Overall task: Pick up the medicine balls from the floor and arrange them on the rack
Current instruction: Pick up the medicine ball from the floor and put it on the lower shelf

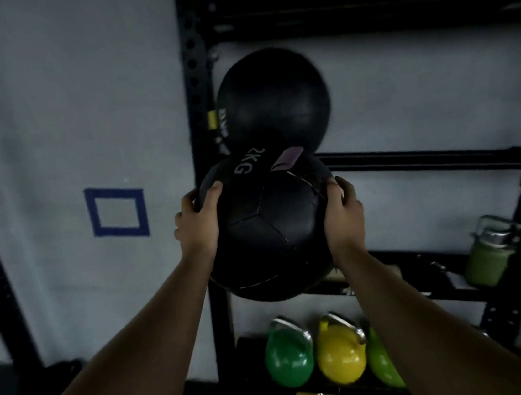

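I hold a black medicine ball [269, 229], marked 2KG with a purple patch, in front of the black rack [412, 162]. My left hand [198, 221] grips its left side and my right hand [343, 213] grips its right side. A second black medicine ball [274, 103] sits on the rack's shelf bars at the far left, right above and behind the held ball. The two balls look close or touching; I cannot tell which.
Green [288, 358], yellow [341, 358] and lime kettlebells stand on the rack's bottom level, with more below them. A jar of green liquid [486, 255] sits on a lower right shelf. A blue tape square [118, 211] marks the grey wall at left.
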### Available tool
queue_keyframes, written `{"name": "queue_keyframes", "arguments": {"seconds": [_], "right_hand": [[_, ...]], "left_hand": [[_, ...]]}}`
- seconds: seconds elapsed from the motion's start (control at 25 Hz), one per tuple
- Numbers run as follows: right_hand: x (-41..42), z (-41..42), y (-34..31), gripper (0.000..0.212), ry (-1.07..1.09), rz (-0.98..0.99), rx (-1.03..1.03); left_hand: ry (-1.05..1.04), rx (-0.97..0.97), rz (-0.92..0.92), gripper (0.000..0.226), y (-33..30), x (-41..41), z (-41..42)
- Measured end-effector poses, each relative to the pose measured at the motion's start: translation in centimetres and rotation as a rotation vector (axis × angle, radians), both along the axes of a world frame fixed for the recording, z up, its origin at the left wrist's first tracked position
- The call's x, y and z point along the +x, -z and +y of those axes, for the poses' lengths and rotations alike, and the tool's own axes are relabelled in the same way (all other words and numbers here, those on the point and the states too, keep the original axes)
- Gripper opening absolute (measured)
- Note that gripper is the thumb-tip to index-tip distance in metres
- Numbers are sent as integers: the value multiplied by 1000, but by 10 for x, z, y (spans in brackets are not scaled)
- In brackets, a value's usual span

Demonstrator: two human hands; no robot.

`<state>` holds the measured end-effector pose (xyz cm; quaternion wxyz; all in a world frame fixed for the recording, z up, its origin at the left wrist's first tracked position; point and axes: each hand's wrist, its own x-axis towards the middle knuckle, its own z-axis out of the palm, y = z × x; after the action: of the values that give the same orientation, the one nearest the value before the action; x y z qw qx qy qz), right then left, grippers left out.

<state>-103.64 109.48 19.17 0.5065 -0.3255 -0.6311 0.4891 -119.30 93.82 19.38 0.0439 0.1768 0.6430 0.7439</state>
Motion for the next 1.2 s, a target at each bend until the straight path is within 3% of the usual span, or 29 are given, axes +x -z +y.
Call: {"name": "queue_keyframes", "arguments": {"seconds": [0.2, 0.4, 0.72, 0.88, 1.2], "right_hand": [[117, 69, -39, 52, 132, 62, 50], [158, 131, -74, 52, 169, 108, 133], [120, 240, -143, 68, 147, 242, 205], [94, 299, -172, 79, 139, 266, 208], [50, 424, -192, 58, -10, 181, 345]], "left_hand": [[110, 37, 54, 104, -38, 104, 82], [178, 82, 98, 99, -69, 142, 152], [239, 112, 276, 93, -152, 95, 270], [235, 110, 327, 104, -187, 72, 326], [86, 27, 429, 95, -194, 53, 415]]}}
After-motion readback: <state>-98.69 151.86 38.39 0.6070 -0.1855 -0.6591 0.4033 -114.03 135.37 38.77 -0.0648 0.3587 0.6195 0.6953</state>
